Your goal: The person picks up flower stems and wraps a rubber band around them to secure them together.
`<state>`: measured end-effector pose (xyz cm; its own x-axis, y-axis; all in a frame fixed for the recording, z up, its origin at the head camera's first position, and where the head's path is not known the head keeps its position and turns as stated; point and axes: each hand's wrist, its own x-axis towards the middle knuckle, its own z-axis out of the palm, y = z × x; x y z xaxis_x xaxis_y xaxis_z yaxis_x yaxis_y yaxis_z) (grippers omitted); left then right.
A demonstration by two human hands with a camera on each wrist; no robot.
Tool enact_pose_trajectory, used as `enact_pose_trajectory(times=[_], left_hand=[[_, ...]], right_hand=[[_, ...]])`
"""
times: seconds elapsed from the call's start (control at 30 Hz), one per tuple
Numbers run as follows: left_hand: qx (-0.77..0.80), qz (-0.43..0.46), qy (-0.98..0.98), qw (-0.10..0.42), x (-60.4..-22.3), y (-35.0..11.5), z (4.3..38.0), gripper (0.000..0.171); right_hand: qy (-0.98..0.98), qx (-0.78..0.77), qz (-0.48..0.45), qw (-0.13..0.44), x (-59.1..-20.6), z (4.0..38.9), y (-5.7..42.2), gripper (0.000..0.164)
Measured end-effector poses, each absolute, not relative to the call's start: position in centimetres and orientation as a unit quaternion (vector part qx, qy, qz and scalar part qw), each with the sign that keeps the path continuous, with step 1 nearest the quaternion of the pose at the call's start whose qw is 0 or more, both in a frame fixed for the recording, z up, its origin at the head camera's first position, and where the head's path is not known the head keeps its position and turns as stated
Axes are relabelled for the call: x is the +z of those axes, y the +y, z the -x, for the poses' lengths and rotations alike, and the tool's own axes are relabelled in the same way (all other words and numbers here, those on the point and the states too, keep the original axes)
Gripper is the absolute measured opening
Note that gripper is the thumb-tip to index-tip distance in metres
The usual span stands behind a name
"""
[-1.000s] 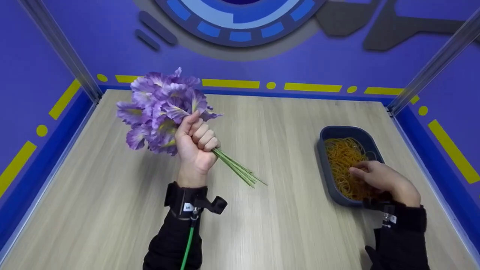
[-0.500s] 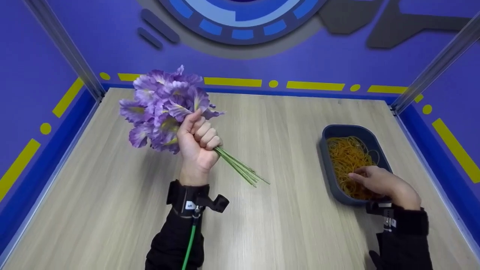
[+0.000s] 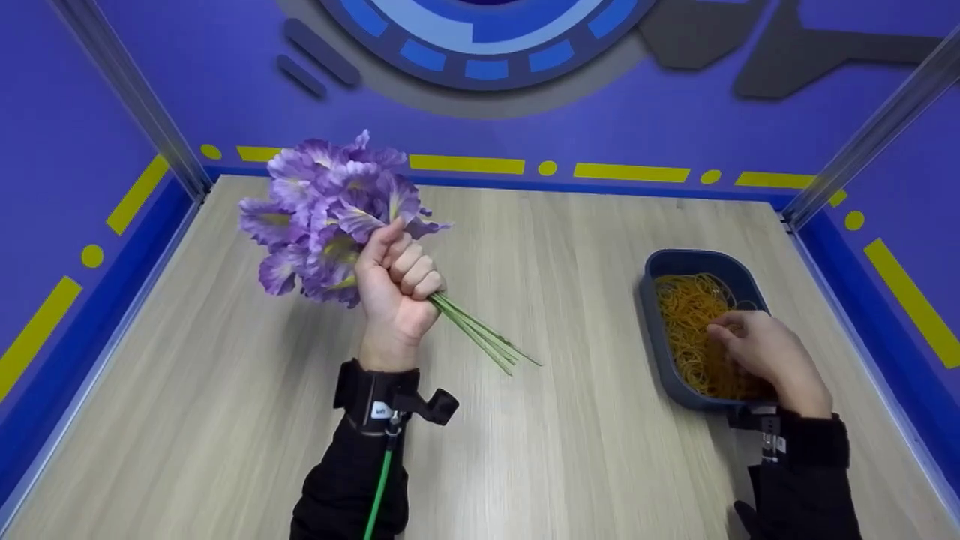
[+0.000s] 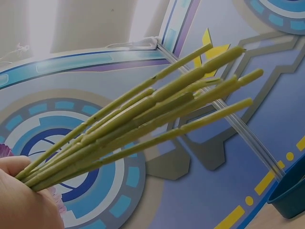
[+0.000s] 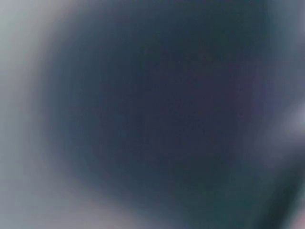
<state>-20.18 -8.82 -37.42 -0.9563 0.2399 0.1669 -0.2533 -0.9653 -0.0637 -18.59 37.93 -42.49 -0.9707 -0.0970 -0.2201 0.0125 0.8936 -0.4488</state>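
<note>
My left hand (image 3: 401,281) grips a bunch of purple iris-like flowers (image 3: 319,217) by the green stems (image 3: 476,334), holding it above the left half of the table. The blooms fan out behind the thumb, and the cut ends point toward the lower right. In the left wrist view the bare stems (image 4: 138,112) spread out from the fist. My right hand (image 3: 769,349) reaches into a dark blue-grey container (image 3: 651,330) of tangled yellow-brown rubber bands (image 3: 686,315). Thumb and fingers come together over the bands; I cannot tell whether they pinch one. Blur fills the right wrist view.
The container stands on the right side of a light wood table (image 3: 540,435). Blue panels with yellow marks (image 3: 472,163) wall in the back and both sides, joined by metal corner posts (image 3: 874,116). A green cable (image 3: 379,487) runs along the left sleeve.
My right hand has shifted slightly up and its fingers have drawn closer together among the rubber bands. My left hand keeps its grip on the flowers, nearly still.
</note>
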Motion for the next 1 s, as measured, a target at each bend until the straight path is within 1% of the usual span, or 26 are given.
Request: enact_pose_trajectory(times=[0.1, 0.27, 0.6, 0.73, 0.83, 1.0], left_hand=[[0.989, -0.079, -0.039, 0.122, -37.4, -8.8, 20.2, 0.048], [0.989, -0.08, -0.038, 0.12, -37.3, -8.8, 20.1, 0.048], [0.989, -0.077, -0.041, 0.119, -37.2, -8.7, 20.0, 0.047], [0.99, -0.074, -0.031, 0.114, -37.2, -8.5, 20.0, 0.047], [0.991, -0.074, -0.021, 0.111, -37.2, -8.3, 20.0, 0.048], [0.99, -0.079, -0.02, 0.114, -37.2, -8.0, 19.9, 0.048]], right_hand=[[0.969, -0.231, 0.026, 0.078, -41.5, 18.0, 37.8, 0.046], [0.97, -0.238, 0.047, 0.0, -39.8, 17.0, 37.2, 0.043], [0.948, -0.268, 0.126, -0.116, -37.8, 15.2, 35.2, 0.02], [0.936, -0.262, 0.169, -0.166, -37.0, 14.7, 34.0, 0.016], [0.924, -0.262, 0.21, -0.185, -36.2, 14.5, 32.7, 0.019], [0.9, -0.269, 0.285, -0.189, -34.7, 14.0, 29.8, 0.025]])
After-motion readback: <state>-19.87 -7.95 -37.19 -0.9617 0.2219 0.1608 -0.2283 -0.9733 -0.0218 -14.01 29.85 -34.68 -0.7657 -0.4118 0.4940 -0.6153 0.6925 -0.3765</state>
